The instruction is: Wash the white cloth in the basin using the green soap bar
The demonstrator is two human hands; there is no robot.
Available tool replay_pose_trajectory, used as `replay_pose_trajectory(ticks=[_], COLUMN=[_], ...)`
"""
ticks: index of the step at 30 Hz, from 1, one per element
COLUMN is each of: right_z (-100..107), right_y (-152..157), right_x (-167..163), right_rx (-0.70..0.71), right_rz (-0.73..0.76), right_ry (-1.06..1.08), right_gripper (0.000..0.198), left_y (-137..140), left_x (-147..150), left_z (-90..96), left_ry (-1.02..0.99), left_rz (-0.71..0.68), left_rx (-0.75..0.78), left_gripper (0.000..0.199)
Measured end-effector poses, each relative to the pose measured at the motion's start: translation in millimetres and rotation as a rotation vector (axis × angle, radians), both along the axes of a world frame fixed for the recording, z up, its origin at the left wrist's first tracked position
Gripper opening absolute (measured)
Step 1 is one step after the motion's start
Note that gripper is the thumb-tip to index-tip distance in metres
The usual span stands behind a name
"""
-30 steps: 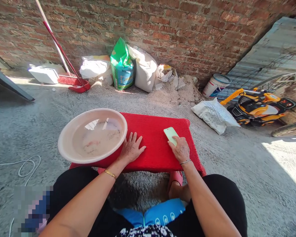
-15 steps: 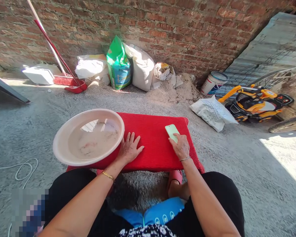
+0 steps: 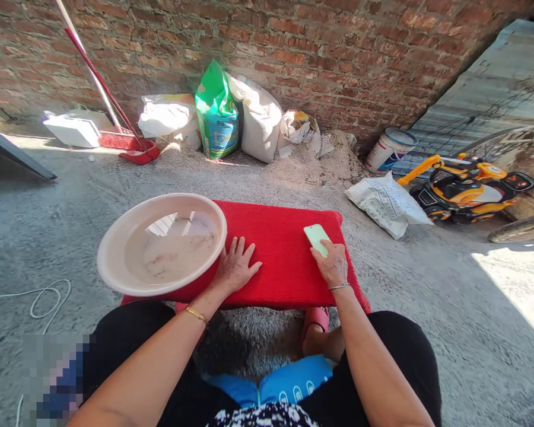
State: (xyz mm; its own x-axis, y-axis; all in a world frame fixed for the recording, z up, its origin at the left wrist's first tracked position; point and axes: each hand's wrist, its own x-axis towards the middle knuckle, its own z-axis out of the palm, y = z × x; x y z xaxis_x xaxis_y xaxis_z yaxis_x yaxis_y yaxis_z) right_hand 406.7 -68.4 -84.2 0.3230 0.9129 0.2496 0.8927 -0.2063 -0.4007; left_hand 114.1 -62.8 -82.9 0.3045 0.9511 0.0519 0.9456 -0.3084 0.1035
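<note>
My left hand (image 3: 237, 265) lies flat with fingers spread on the red cloth-covered bench (image 3: 276, 237), just right of a wide pale pink basin (image 3: 111, 267). The basin holds water with dark bits at the bottom, and light reflects off its surface. At the bench's right side, my right hand (image 3: 333, 264) grips the lower part of a light green phone (image 3: 315, 236) between thumb and fingers. The phone's upper end, with a small dark camera dot, points away from me. Part of it is hidden under the hand.
Against the brick wall stand a green bag (image 3: 218, 118), a white sack (image 3: 261, 124) and a red dustpan (image 3: 140, 153). To the right are a bucket (image 3: 391, 148), a flat white sack (image 3: 387, 204) and a yellow toy excavator (image 3: 471, 184). A cable (image 3: 48, 296) lies left.
My right hand and the phone have shifted slightly to the right on the bench. The left hand stays in place. The whole view has moved a little.
</note>
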Motion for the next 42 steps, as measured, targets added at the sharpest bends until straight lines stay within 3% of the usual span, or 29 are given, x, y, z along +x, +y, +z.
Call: replay_pose_trajectory(ticks=[3, 9, 11, 14, 17, 22, 25, 29, 33, 37, 42], right_z=[-0.8, 7.2, 7.1, 3.6, 1.6, 7.1, 9.6, 7.1, 6.6, 11.5, 13.1], right_y=[3.4, -0.6, -1.4, -0.3, 1.6, -1.6, -4.1, -3.1, -1.2, -4.0, -7.5], right_x=[-4.5, 38.8, 38.3, 17.1, -2.7, 18.6, 37.4, 24.2, -5.0, 4.3, 32.6], right_rx=[-0.042, -0.070, -0.023, 0.030, 0.002, -0.095, -0.064, 0.042, -0.038, -0.146, -0.087], right_rz=[-0.014, -0.315, -0.283, -0.114, -0.031, -0.209, -0.314, -0.155, -0.042, -0.165, -0.305], right_ry=[-0.016, 0.022, 0.030, 0.020, 0.010, -0.021, 0.005, 0.045, 0.042, -0.016, -0.017], right_gripper=[0.050, 0.056, 0.057, 0.057, 0.053, 0.052, 0.054, 0.057, 0.054, 0.050, 0.054], left_y=[-0.4, -1.0, -1.0, -0.7, -0.4, -0.7, -1.1, -1.2, -0.8, -0.9, -1.5], left_x=[0.2, 0.1, 0.2, 0.3, 0.3, 0.1, 0.3, 0.5, 0.7, 1.2, 1.4], left_z=[0.5, -0.8, -0.9, -0.4, 0.3, 0.4, 0.3, 0.8, 1.4, 1.9, 2.4], left_ry=[0.008, -0.001, -0.002, 0.006, 0.010, 0.013, 0.007, 0.000, 0.018, 0.025, 0.020], left_rz=[0.006, -0.002, -0.001, 0.003, 0.005, 0.003, 0.003, -0.003, 0.005, 0.009, 0.002], left_rx=[-0.002, 0.001, -0.002, -0.005, -0.003, -0.006, -0.003, 0.004, 0.006, 0.000, 0.009], left_gripper=[0.060, 0.061, 0.061, 0.060, 0.060, 0.061, 0.061, 0.061, 0.060, 0.060, 0.060])
